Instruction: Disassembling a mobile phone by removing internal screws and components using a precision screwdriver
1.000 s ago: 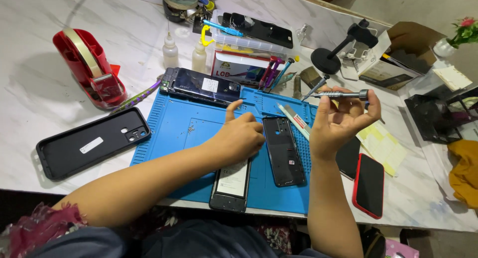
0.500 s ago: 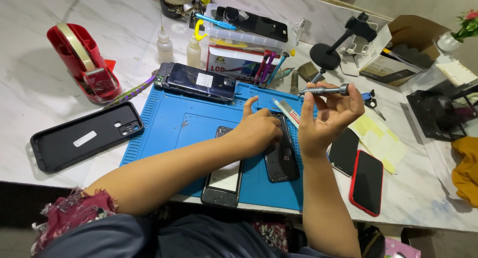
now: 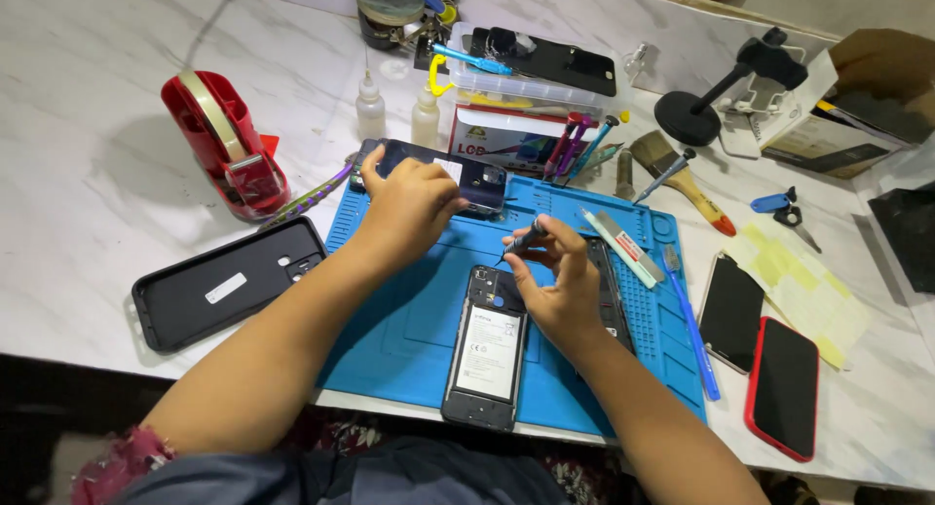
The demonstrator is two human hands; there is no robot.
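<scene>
An opened phone (image 3: 487, 344) with its white battery showing lies on the blue work mat (image 3: 409, 310). My right hand (image 3: 555, 281) pinches a small screwdriver (image 3: 526, 240), its tip pointing down at the phone's top end. My left hand (image 3: 409, 205) has reached to the mat's far edge and rests on a dark phone part (image 3: 477, 179) lying there; whether it grips the part I cannot tell. A black phone frame (image 3: 609, 286) lies just right of my right hand, partly hidden by it.
A red tape dispenser (image 3: 224, 145) and a black back cover (image 3: 229, 281) sit left of the mat. Two small bottles (image 3: 370, 106), a tool box (image 3: 526, 135), a brush (image 3: 682, 179), a blue pen (image 3: 691, 325) and two phones, one red-cased (image 3: 784, 388), lie around.
My left hand left the phone on the mat and reached up to the dark part at the mat's far edge. My right hand lowered the screwdriver toward the opened phone.
</scene>
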